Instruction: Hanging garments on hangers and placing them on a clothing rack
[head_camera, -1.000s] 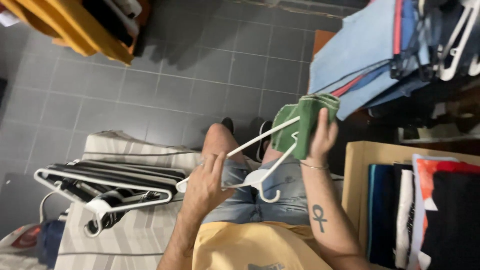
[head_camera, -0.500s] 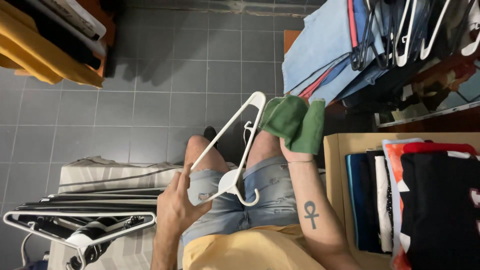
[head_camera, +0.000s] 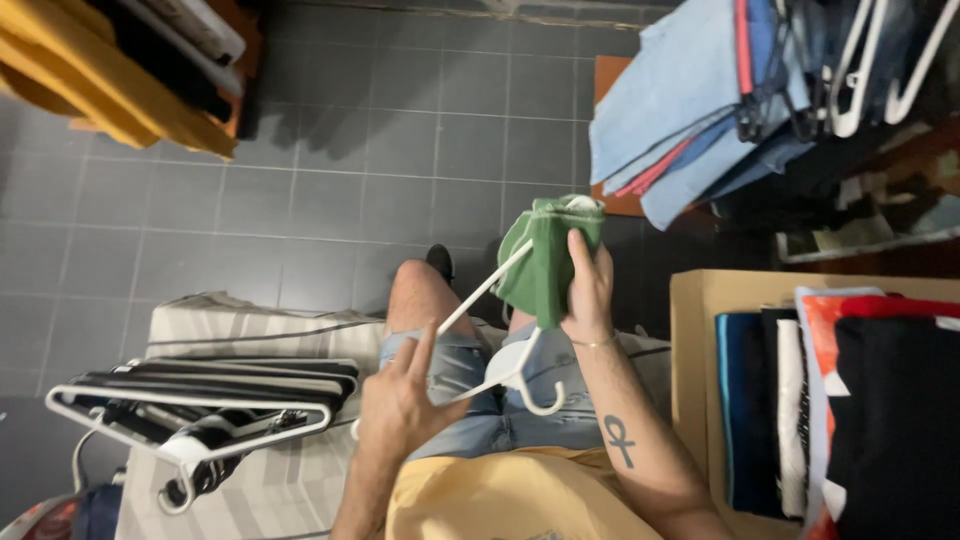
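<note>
My right hand (head_camera: 588, 285) grips a small green garment (head_camera: 545, 262) held up over my knees. One arm of a white plastic hanger (head_camera: 485, 290) pokes into the garment from below. Its hook (head_camera: 540, 398) hangs over my denim shorts. My left hand (head_camera: 400, 400) holds the hanger's lower end, with the fingers partly spread. I am seated, in a yellow shirt.
A bundle of black and white hangers (head_camera: 190, 420) lies on a striped cushion (head_camera: 260, 330) at my left. Blue clothes (head_camera: 680, 130) hang at the upper right. Folded clothes (head_camera: 860, 400) fill a wooden box (head_camera: 692, 340) on the right. Yellow garments (head_camera: 120, 90) hang at the upper left above the grey tile floor.
The hanger has swung lower and flatter, and its far arm now goes into the green garment. My right hand has shifted its grip on the garment.
</note>
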